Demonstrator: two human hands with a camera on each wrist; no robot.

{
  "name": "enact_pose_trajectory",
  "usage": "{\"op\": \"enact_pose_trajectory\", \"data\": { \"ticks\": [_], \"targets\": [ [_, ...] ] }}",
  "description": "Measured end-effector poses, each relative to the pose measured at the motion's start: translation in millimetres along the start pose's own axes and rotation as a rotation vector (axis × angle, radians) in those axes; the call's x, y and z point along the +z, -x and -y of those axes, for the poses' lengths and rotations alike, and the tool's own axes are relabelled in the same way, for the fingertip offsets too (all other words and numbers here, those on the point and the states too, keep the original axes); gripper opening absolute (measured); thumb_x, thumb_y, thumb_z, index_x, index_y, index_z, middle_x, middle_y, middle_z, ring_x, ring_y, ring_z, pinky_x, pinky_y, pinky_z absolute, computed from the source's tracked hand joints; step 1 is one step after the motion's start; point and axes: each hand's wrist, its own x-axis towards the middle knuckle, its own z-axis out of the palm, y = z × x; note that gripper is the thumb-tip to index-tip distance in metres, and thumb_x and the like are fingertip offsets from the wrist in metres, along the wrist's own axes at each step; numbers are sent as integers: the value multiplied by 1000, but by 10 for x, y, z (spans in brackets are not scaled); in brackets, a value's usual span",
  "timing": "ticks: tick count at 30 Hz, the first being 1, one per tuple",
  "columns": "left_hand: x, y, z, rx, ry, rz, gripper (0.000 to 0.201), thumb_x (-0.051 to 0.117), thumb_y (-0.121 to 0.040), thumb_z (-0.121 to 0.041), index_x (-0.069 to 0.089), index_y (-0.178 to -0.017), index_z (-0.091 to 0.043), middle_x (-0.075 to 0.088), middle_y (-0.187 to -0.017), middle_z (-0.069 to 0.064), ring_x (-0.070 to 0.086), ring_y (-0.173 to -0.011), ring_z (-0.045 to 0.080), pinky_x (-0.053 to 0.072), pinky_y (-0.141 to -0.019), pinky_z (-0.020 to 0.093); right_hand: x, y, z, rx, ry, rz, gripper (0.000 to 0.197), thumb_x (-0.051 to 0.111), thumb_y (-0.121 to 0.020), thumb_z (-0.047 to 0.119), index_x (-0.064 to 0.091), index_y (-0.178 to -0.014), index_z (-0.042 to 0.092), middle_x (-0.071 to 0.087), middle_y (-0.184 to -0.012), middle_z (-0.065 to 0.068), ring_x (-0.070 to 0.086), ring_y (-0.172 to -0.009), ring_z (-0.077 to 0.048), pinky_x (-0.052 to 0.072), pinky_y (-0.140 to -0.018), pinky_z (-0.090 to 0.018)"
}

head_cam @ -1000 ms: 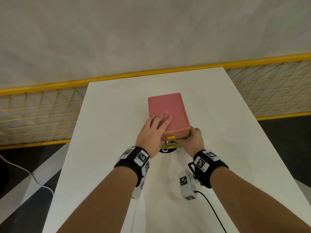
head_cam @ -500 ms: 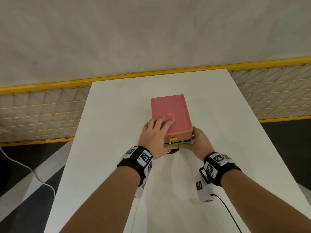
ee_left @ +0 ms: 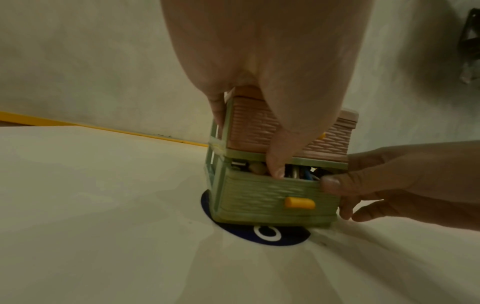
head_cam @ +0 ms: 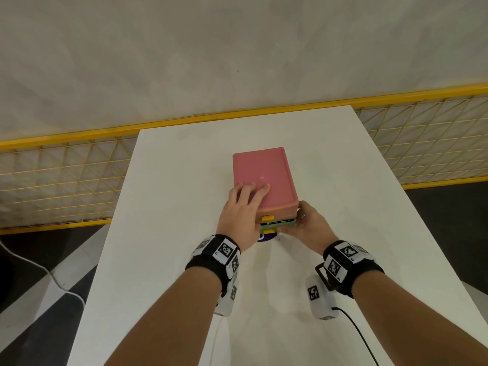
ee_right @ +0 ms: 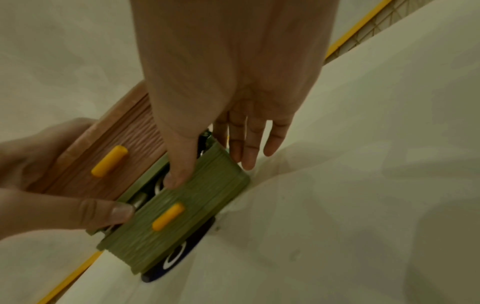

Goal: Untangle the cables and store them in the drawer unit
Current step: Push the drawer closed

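The drawer unit (head_cam: 264, 178) stands mid-table, pink top facing up. Its pink upper drawer (ee_left: 259, 131) is closed. The green lower drawer (ee_left: 270, 195) is out a little, and cables (ee_left: 301, 173) show in the gap. My left hand (head_cam: 243, 207) lies flat on the pink top, its thumb (ee_left: 275, 164) pressing down into the gap onto the cables. My right hand (head_cam: 309, 223) holds the green drawer's right front corner, with the thumb (ee_right: 179, 174) on its top edge and the fingers (ee_right: 246, 148) along its side.
A round dark blue sticker (ee_left: 270, 234) lies under the unit's front on the white table (head_cam: 171, 180). A yellow mesh fence (head_cam: 52, 175) runs behind and beside the table. A white cord (head_cam: 52, 276) lies on the floor at the left.
My right wrist has swung out to the right while the hand stays at the green drawer. The left hand stays on the pink top.
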Motion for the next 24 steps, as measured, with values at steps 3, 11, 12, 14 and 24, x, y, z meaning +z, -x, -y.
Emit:
{"op": "enact_pose_trajectory", "data": {
  "ticks": [3, 11, 12, 14, 24],
  "targets": [
    [23, -12, 18, 38, -75, 24, 89, 79, -70, -22, 36, -148, -21, 45, -140, 6, 37, -128, 34, 52, -95, 46, 36, 16, -21, -17, 15, 25, 73, 85, -50, 49, 47, -109, 29, 63, -103, -1, 65, -88, -16, 55, -81, -40],
    [-97, -42, -18, 72, -249, 166, 93, 62, -83, -3, 6, -156, -17, 22, -155, 9, 22, -140, 33, 37, -111, 45, 86, -28, 50, -40, 73, -70, 66, 88, -57, 31, 49, -110, 20, 54, -108, 3, 58, -93, -16, 52, -83, -40],
    [-155, -44, 13, 91, -267, 216, 97, 60, -83, -1, -1, -156, -17, 16, -157, 9, 17, -142, 32, 28, -117, 44, 76, -41, 58, -31, 82, -66, 66, 88, -56, 33, 50, -109, 21, 55, -107, 4, 59, -91, -16, 53, -82, -41],
    [-246, -54, 38, 100, -276, 294, 101, 59, -82, 0, -8, -156, -19, 10, -159, 8, 11, -144, 31, 18, -120, 46, 47, -77, 85, -8, 107, -61, 70, 89, -51, 37, 52, -109, 23, 58, -105, 5, 60, -90, -16, 53, -82, -42],
    [-336, -87, 153, 103, -82, 315, 95, 64, -81, -6, 10, -156, -30, 21, -153, 1, 19, -137, 23, 39, -108, 37, 98, 28, 129, 31, 23, -83, 72, 87, -49, 47, 51, -107, 23, 55, -107, 5, 58, -89, -10, 53, -84, -40]
  ]
}}
